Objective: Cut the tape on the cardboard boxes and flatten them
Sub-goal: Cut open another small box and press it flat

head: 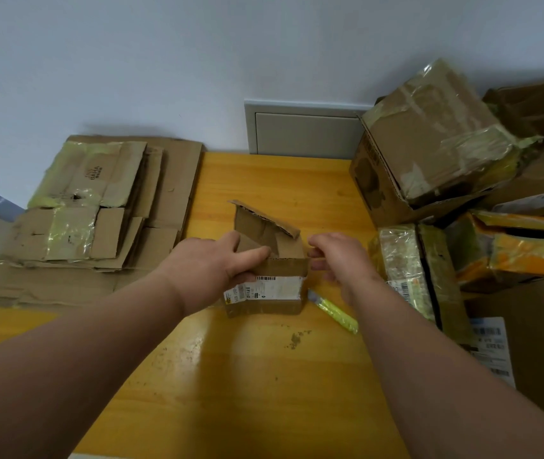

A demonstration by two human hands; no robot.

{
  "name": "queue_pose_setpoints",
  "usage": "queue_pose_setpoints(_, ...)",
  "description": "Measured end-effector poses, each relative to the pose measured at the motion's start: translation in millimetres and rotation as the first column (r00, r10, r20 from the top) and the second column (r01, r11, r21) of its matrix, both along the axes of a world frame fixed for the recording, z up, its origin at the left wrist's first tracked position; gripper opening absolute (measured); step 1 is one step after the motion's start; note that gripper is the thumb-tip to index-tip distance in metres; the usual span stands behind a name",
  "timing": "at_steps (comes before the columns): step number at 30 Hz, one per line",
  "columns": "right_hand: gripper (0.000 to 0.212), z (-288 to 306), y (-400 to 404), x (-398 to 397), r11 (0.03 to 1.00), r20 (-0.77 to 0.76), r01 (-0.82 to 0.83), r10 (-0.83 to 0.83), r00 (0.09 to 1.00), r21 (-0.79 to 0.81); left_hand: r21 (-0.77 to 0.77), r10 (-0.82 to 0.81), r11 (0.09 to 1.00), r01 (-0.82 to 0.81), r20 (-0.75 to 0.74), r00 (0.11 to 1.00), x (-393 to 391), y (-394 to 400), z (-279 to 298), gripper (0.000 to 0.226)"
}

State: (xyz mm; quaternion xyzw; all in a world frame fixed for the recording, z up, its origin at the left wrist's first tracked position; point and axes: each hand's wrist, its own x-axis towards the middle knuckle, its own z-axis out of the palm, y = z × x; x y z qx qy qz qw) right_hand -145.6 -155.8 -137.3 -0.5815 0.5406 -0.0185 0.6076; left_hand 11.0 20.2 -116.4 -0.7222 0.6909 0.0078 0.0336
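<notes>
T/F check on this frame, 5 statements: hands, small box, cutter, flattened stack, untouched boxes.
1. The left hand grips the small box on the table. True.
2. The right hand holds the yellow cutter. False: the cutter lies on the table beside the box, and the right hand holds nothing, its fingers close to the box's right side.
3. The small box's top flaps are taped shut. False: a flap stands up, open.
4. The flattened cardboard stack lies to the person's left. True.
5. The unflattened boxes sit to the person's left. False: they are piled to the right.
</notes>
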Motion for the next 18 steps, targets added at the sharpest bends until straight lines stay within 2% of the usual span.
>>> queue_pose_setpoints(3,0.040,10.7,-4.6,11.4,0.981,-0.084,-0.190,0.187,0.979,-0.032,-0.020,-0.030,0.999,0.030,-0.006,1.000,-2.7,1.4,-0.8,0.046)
queue_pose_setpoints(6,0.066,16.4,-2.4,20.4,0.932,-0.241,-0.358,0.335,0.911,-0.055,0.057,-0.024,0.998,0.022,0.041,0.999,-5.5,-0.6,-2.9,0.047)
queue_pose_setpoints(8,0.075,19.2,0.0,26.3,0.894,-0.344,-0.445,0.401,0.849,-0.059,0.102,-0.022,0.995,0.015,0.071,0.997,-5.8,-3.6,-4.4,0.061)
queue_pose_setpoints(11,0.081,20.9,2.0,34.9,0.860,-0.438,-0.503,0.419,0.795,-0.090,0.115,-0.024,0.993,0.013,0.094,0.995,-7.6,-8.0,0.3,0.069)
queue_pose_setpoints(13,0.074,22.5,2.6,38.5,0.825,-0.494,-0.546,0.416,0.764,-0.149,0.125,-0.028,0.992,0.015,0.107,0.994,-11.0,-9.2,2.7,0.073)
queue_pose_setpoints(15,0.053,24.0,1.7,39.8,0.783,-0.506,-0.593,0.440,0.742,-0.189,0.132,-0.028,0.991,0.013,0.117,0.993,-14.2,-10.2,4.6,0.076)
queue_pose_setpoints(18,0.019,26.2,-2.5,34.9,0.784,-0.391,-0.592,0.494,0.777,-0.186,0.104,-0.003,0.995,-0.009,0.114,0.993,-14.6,-10.1,6.8,0.068)
